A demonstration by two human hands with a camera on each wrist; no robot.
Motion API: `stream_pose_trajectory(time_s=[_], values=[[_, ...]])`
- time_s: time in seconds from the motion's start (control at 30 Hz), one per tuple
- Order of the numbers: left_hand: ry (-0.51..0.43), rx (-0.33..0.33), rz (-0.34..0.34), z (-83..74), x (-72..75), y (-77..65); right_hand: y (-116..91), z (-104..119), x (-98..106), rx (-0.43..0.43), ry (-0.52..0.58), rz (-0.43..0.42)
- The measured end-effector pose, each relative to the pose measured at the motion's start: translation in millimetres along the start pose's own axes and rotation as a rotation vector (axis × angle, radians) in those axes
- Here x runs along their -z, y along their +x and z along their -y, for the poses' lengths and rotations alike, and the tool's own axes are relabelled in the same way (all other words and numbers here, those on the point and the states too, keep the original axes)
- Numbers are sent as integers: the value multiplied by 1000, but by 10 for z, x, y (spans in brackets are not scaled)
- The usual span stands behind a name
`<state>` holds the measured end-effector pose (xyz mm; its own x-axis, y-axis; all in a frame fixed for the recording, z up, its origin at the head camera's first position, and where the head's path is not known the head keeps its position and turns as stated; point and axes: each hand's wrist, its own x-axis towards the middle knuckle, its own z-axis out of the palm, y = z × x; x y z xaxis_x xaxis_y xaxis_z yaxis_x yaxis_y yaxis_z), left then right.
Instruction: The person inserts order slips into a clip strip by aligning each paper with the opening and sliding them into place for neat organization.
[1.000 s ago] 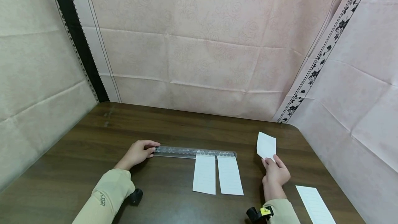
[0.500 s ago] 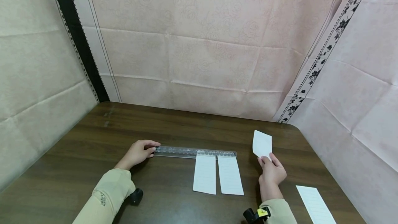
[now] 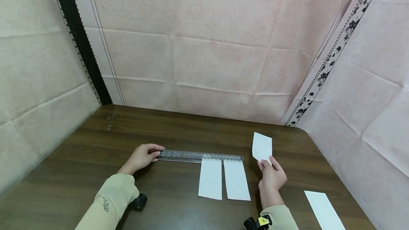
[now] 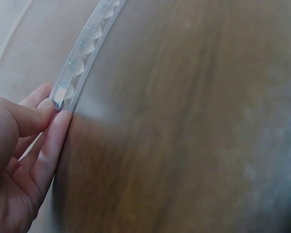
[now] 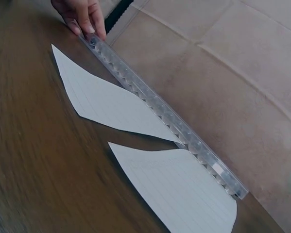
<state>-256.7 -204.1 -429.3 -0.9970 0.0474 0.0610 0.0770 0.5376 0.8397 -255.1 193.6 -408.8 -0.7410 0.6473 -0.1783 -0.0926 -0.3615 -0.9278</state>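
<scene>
A clear plastic ticket rail (image 3: 182,156), with a row of round clear balls inside, lies across the wooden table. My left hand (image 3: 140,157) pinches its left end between thumb and fingers; the left wrist view shows the thumb (image 4: 41,116) on top. Two lined paper slips, a left one (image 3: 210,180) and a right one (image 3: 237,182), hang toward me with their far edges at the rail's right half. To the right, my right hand (image 3: 272,178) pinches another white slip (image 3: 262,146) by its near edge, raised above the table. That slip is out of the right wrist view.
One more lined slip (image 3: 326,210) lies on the table (image 3: 179,201) at the front right. Pale cloth (image 3: 204,63) hangs behind the table and along both sides. A black camera (image 3: 139,201) is on the left wrist, another (image 3: 252,224) on the right.
My right hand has moved left with its slip, closer to the rail's right end. The left hand, the rail and the slips at it have stayed in place.
</scene>
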Motion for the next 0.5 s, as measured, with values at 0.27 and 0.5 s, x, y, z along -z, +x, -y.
stream_pose_trajectory(time_s=[0.27, 0.5], values=[[-3, 3, 1, -4, 0, -3, -75, -56, -65, 12, 7, 6], [-2, 2, -3, -17, 6, -11, -143, -81, -120, 25, 40, 14]])
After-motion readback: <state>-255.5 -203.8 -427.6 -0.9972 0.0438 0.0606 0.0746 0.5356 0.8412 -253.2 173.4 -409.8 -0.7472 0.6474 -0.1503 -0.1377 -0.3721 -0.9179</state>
